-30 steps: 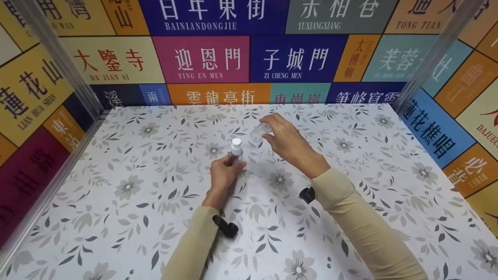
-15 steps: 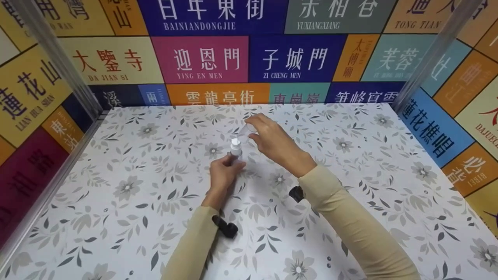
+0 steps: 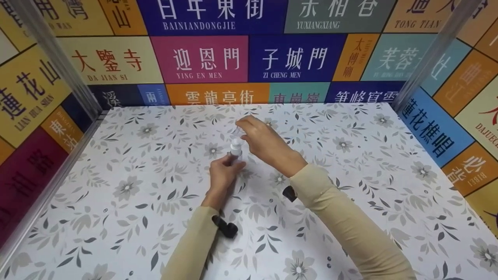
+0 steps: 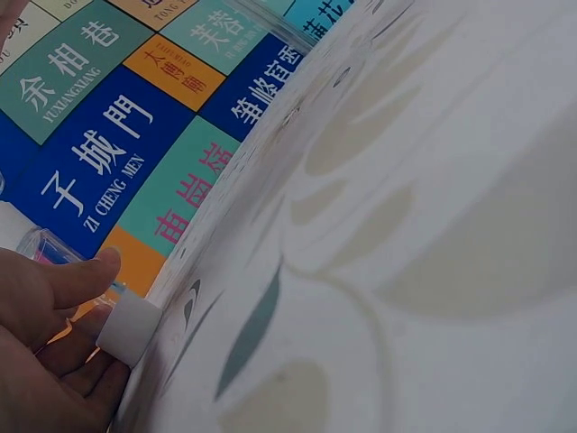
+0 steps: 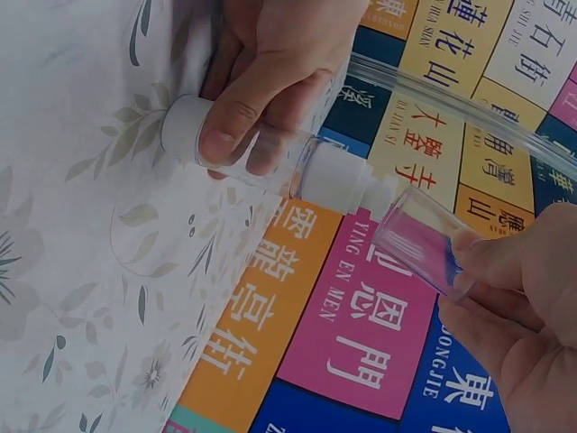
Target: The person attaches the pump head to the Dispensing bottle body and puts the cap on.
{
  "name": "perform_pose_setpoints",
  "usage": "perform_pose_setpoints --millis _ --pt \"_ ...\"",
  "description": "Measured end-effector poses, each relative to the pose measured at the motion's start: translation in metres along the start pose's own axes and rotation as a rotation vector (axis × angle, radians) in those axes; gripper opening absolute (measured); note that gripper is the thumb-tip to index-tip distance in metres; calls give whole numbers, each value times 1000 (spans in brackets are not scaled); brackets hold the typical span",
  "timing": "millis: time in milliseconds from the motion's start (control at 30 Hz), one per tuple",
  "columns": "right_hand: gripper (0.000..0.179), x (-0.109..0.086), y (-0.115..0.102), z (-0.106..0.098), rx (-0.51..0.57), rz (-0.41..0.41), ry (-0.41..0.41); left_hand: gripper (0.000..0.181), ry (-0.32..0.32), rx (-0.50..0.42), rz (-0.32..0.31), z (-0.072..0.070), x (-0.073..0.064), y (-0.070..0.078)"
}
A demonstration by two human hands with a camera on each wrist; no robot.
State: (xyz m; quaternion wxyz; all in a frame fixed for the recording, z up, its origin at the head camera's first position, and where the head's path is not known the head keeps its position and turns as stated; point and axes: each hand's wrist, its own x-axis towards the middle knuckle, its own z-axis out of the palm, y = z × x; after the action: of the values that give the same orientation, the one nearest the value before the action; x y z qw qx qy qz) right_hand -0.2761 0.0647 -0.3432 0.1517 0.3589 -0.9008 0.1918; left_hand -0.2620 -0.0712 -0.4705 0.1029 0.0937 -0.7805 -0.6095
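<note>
A small clear spray bottle with a white top (image 3: 235, 147) stands upright on the table, gripped low by my left hand (image 3: 223, 174). Its white base (image 5: 185, 131) meets the floral surface, and the see-through body (image 5: 281, 167) shows between the left fingers in the right wrist view. Above it my right hand (image 3: 268, 144) pinches a clear cap (image 5: 419, 236) between thumb and fingers. The cap's open end is right at the white nozzle (image 5: 377, 192). In the left wrist view the left hand (image 4: 59, 334) wraps the bottle just over its base (image 4: 129, 327).
A white tabletop (image 3: 136, 217) with grey flowers and leaves lies under both hands. Panels of coloured signs (image 3: 210, 58) rise behind and at both sides, with clear corner strips (image 3: 432, 54). Black camera mounts (image 3: 225, 226) sit on the wrists.
My right hand has moved left with the clear cap, from right of the bottle to over its white top. The left hand and the bottle have stayed put.
</note>
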Motion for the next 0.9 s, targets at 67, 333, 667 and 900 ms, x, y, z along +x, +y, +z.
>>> perform_pose_setpoints --millis 67,333,667,900 --pt "36 1 0 2 -13 -7 -4 33 -2 10 -2 0 0 0" --pt "37 4 -2 8 -59 -55 -6 33 -7 34 -28 1 1 1" --pt "38 5 -8 12 -150 -119 -29 34 -2 28 -10 2 2 1" --pt "39 4 -7 18 -147 -116 -44 25 8 63 -21 2 2 1"
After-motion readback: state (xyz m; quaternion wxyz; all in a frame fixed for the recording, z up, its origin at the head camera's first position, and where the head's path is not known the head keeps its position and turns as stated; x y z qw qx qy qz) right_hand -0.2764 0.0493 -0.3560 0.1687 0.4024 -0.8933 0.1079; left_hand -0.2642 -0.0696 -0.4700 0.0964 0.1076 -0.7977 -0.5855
